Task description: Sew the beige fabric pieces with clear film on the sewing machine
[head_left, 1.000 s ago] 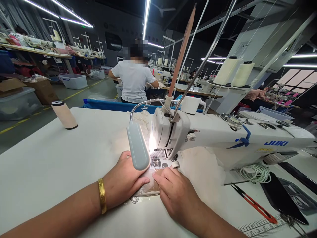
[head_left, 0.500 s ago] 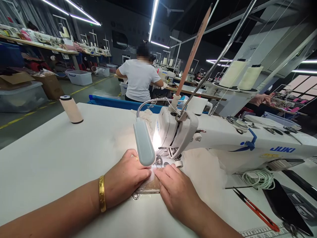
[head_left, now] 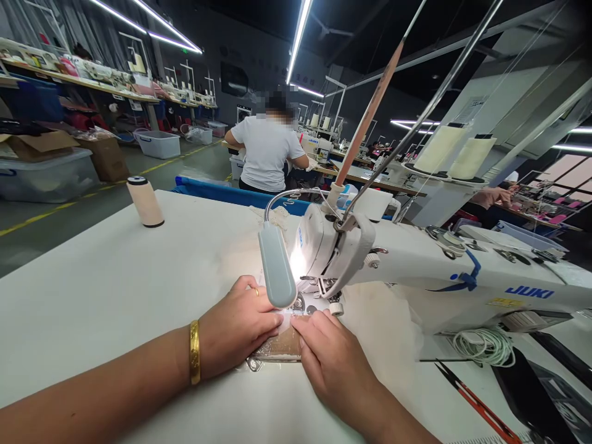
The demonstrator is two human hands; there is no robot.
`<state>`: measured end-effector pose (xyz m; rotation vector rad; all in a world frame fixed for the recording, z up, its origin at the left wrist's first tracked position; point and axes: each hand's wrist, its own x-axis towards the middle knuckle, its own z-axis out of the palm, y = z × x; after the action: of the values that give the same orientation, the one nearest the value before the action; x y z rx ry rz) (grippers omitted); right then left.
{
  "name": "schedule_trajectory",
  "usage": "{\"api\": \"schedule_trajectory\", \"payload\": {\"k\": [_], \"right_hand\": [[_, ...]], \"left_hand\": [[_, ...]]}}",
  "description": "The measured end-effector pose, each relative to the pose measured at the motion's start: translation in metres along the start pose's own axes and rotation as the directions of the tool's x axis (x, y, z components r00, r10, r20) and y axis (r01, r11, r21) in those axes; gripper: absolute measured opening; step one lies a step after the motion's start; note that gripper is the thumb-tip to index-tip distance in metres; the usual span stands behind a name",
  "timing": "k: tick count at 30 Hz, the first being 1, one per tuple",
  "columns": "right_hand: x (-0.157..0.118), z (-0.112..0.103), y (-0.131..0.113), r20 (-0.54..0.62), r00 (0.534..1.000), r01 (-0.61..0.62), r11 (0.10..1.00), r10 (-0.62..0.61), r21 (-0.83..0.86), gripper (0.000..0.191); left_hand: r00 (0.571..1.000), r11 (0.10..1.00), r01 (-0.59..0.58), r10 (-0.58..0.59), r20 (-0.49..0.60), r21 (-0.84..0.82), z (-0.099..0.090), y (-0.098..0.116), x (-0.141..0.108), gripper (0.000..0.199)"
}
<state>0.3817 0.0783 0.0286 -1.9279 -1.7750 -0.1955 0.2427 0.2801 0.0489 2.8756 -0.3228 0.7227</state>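
Note:
My left hand, with a ring and a gold bangle, lies left of the needle area of a white sewing machine. Its thumb and fingers press together at the edge of thin pale fabric. Opposite it, my right hand has its fingertips closed down on the fabric beside the presser foot. Sheer pale fabric spreads to the right under the machine arm. Between my hands shows a brown patch on the machine bed. A grey-green lamp head hides part of the stitching spot and some left fingertips.
A peach thread cone stands on the white table at the left. Right of the machine base lie orange-red tweezers, coiled pale cord and a black flat object. A person in a white shirt sits ahead.
The view has shifted slightly, so most things appear a little further right. My hands keep nearly the same place by the needle, and slightly more of the brown patch shows between them.

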Motion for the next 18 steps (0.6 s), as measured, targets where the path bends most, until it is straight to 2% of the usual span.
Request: {"api": "schedule_trajectory", "payload": {"k": [4, 10, 15, 18], "right_hand": [[-0.0028, -0.0023, -0.0007, -0.013, 1.000, -0.001, 0.999, 0.002, 0.043, 0.035], [-0.0015, -0.0022, -0.0022, -0.018, 0.999, 0.039, 0.996, -0.038, 0.081, 0.033], [0.0002, -0.0024, -0.0040, 0.009, 0.999, 0.048, 0.996, -0.048, 0.072, 0.035], [0.0002, -0.0026, -0.0046, 0.017, 0.999, 0.045, 0.997, -0.046, 0.061, 0.035]], "left_hand": [[0.998, 0.998, -0.052, 0.050, -0.030, -0.043, 0.0031, 0.0022, -0.0013, 0.020], [1.000, 0.997, 0.004, -0.002, 0.030, -0.079, -0.0002, 0.0053, 0.0012, 0.033], [0.998, 0.988, 0.058, -0.055, 0.025, -0.144, -0.0031, 0.0021, 0.0022, 0.027], [0.999, 0.988, 0.040, -0.035, 0.037, -0.151, -0.0033, 0.0017, 0.0024, 0.027]]}}
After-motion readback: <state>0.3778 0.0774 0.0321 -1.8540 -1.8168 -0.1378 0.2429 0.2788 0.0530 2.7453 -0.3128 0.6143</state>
